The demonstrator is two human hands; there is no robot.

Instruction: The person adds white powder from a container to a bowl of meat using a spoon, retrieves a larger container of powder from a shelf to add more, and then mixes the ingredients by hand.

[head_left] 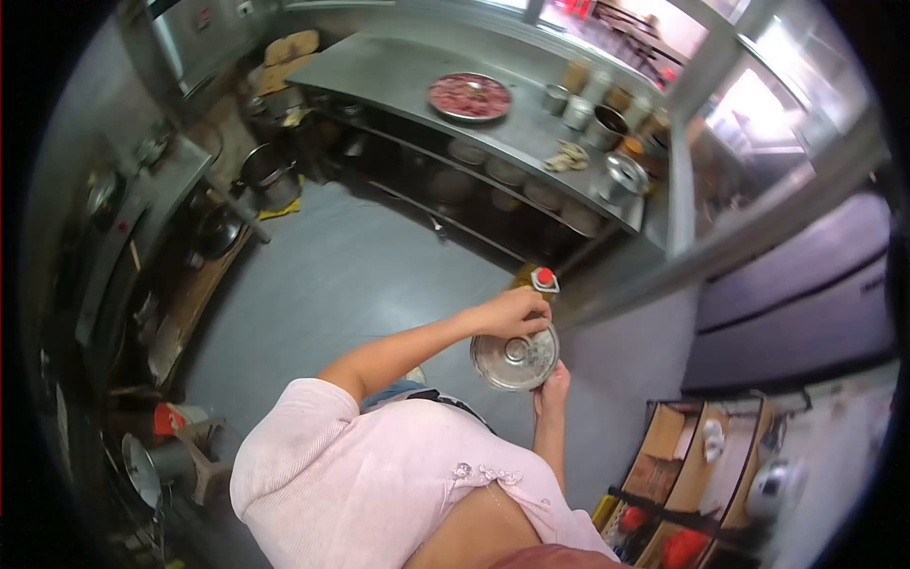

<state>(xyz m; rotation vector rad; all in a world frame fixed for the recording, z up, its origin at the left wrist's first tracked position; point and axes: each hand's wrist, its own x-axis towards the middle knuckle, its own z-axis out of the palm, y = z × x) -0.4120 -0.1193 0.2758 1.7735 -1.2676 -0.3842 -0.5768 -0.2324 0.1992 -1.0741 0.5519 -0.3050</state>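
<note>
Here, gripping a round metal lid (515,360) at its upper edge with the left hand (517,311), touching its lower-right rim with the right hand (554,382), too hidden there to tell if closed; held before the pink shirt (370,465), near a red-capped bottle (543,277), well apart from the bench (379,76).

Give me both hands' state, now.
Left hand: closed on the metal lid, upper edge.
Right hand: at its lower right edge; fingers partly hidden, grip cannot be told.
</note>
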